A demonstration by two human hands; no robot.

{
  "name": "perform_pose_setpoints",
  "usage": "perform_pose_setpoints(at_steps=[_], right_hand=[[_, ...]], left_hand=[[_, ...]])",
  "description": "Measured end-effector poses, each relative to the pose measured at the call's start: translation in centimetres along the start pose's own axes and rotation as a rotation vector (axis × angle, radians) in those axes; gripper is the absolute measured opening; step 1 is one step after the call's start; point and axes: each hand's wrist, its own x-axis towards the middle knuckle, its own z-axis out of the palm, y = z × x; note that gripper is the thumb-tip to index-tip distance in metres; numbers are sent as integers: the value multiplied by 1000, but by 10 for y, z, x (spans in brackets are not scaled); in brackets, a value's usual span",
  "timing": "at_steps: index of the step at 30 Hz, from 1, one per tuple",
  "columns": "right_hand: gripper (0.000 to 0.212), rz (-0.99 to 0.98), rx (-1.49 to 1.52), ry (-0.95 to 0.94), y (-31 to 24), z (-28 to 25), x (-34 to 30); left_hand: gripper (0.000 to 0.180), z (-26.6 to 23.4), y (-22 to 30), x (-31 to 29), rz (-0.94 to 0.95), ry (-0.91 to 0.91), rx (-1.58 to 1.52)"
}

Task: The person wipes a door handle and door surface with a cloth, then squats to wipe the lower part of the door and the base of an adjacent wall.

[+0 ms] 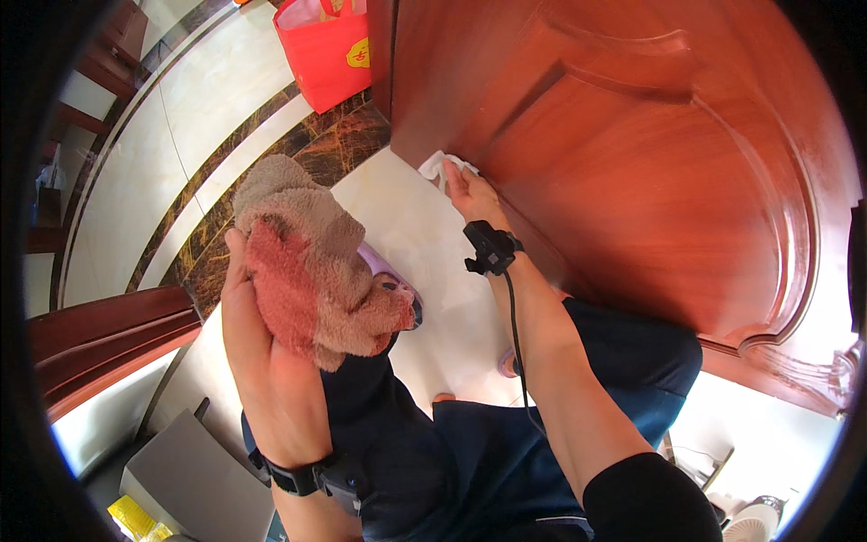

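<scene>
A crumpled, fluffy cleaning cloth (339,244), brown-grey with a reddish patch, is gripped in my left hand (248,316), fingers mostly behind it. My right hand (471,194) reaches forward and holds a white wiping cloth or tissue (433,166) against the edge of a reddish-brown wooden door (623,172). Only a small part of this white piece shows past my fingers. The door has a carved, curved panel and fills the right side. A black device on a strap with a cable sits on my right wrist; another strap is around my left wrist.
A red bag (321,59) stands on the floor beyond the door edge. Pale tiles (361,190) with dark marbled bands cover the floor. At lower left are a wooden frame piece (117,339) and a grey box (194,479) beside a yellow packet (133,519). A small fan-like object (754,519) is lower right.
</scene>
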Motion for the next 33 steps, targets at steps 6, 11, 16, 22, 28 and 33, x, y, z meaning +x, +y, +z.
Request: perform_pose_setpoints(at_steps=[6,11,16,22,28,33], right_hand=[[30,3,-807,98,-53,-44,-80],[28,299,401,296,-65,-94,-119],[26,338,613,58,-155,-105,-148],[23,257,585,42,-193,-95,-113],[26,464,481,-41,-215,-74,-135],[36,485,293,-152,-224,-93,-142]], left_hand=[[37,-13,-24,30,-351,126,-639],[37,9,-36,37,-425,267,-641],[42,30,-69,27,-144,-20,-466],[43,79,-145,81,-251,107,-721],[27,98,-155,111,-223,188,-694],[19,122,-162,87,-238,73,-618]])
